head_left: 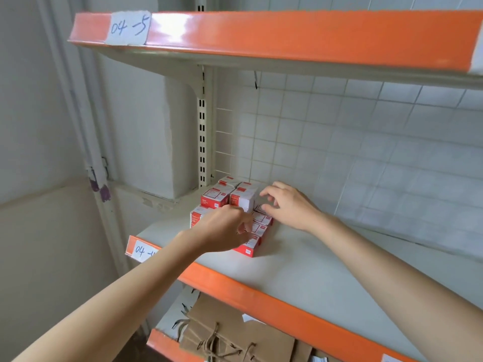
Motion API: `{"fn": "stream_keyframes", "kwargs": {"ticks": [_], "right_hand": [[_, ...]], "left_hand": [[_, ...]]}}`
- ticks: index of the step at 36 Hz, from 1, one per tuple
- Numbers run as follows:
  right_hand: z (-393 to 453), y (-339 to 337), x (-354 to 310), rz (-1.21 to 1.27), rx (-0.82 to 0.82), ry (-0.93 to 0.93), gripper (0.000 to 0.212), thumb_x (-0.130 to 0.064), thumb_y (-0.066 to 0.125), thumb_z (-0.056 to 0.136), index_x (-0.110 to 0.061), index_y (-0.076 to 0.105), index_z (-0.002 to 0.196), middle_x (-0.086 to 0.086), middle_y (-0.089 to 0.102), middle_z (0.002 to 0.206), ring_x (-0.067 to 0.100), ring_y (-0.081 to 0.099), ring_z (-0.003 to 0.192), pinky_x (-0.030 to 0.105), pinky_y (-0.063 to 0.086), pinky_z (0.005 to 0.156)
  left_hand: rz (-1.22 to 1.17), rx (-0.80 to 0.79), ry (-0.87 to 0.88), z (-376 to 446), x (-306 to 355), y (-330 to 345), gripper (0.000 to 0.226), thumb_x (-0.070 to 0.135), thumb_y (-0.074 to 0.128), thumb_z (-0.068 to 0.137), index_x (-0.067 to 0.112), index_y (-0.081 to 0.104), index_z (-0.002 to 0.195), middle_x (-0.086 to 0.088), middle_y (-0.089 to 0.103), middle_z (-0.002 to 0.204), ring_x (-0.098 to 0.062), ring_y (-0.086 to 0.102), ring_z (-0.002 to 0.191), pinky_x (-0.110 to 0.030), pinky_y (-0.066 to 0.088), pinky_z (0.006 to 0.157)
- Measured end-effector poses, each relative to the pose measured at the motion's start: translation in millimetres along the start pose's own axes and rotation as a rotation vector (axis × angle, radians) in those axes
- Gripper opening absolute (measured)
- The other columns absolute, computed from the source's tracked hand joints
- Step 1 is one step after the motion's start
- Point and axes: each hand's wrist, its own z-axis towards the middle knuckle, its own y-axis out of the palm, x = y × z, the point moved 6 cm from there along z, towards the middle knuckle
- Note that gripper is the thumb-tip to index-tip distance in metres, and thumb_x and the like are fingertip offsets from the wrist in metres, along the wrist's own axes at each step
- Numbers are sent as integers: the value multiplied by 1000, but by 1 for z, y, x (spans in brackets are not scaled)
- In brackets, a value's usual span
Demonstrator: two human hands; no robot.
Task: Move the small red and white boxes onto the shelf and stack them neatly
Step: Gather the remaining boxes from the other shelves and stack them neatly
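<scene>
Nearest: brown paper bags with twine handles (235, 338) on lower shelf; above, grey shelf board with orange front lip (326, 278). Left hand (222, 231) curled over front small red-and-white cardboard boxes (248, 248), apparently pinching one; right hand (285, 205) loosely curled, fingertips at rear stacked boxes (222, 198), firm hold not discernible. Risk: nudging two-high rear stack, toppling or skewing rows.

Boxes (236, 199) clustered on shelf's (300, 273) left.
</scene>
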Motion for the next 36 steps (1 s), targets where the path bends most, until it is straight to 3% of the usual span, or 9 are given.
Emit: {"fn": "stream_keyframes", "kwargs": {"ticks": [4,7,13,15,19,24,28,32,36], "right_hand": [[19,11,-16,19,-1,-26,36,-26,58,90,-14,55,123,2,52,115,13,47,90,27,41,87],[37,27,-30,21,-35,-28,40,-32,58,90,-13,52,125,3,50,121,19,52,105,30,42,91],[68,52,-55,-120,-21,-11,57,-43,54,90,-12,43,136,6,39,140,22,38,128,36,35,103],[73,60,-61,-227,-31,-31,57,-44,49,92,-10,42,137,9,34,144,24,31,133,38,29,108],[71,69,-66,-309,23,-74,52,-37,46,95,-5,43,136,11,31,146,24,25,136,36,23,110],[70,60,-55,-82,54,-53,55,-36,59,86,-11,43,133,5,41,135,21,37,126,33,35,102],[64,30,-24,199,66,56,47,-31,68,82,-13,53,123,2,48,118,15,49,102,26,39,87],[47,6,24,201,94,132,43,-27,72,80,-13,57,117,1,48,112,12,47,89,22,34,77],[27,6,61,167,53,222,41,-21,72,80,-11,58,116,5,48,113,13,48,89,20,32,76]], "left_hand": [[9,19,-46,-9,-14,-6,13,26,60,89,17,68,92,4,66,91,-5,49,70,-23,46,67],[11,33,-82,-17,-29,-9,14,27,61,88,17,69,94,3,67,91,-6,49,70,-25,46,69],[-25,44,-126,-32,-52,-16,11,27,62,88,18,68,90,9,62,83,1,46,63,-24,46,69],[-23,53,-136,-36,-57,-18,12,28,61,88,18,68,90,12,57,80,2,45,62,-22,43,68],[-11,68,-138,-41,-63,-21,16,29,61,89,17,69,94,6,65,89,-4,45,69,-23,45,69],[-27,63,-109,-32,-60,-17,13,27,61,88,17,69,91,6,66,88,-2,45,62,-17,36,63],[-37,51,-82,-19,-51,-12,13,27,60,89,17,68,89,6,64,85,3,46,60,-17,37,63],[-25,39,-42,-8,-41,-4,13,26,58,89,17,68,90,7,63,84,-3,46,64,-19,40,64],[-26,23,15,-3,-28,6,12,25,58,90,16,67,89,6,63,86,4,45,61,-8,33,58]]}}
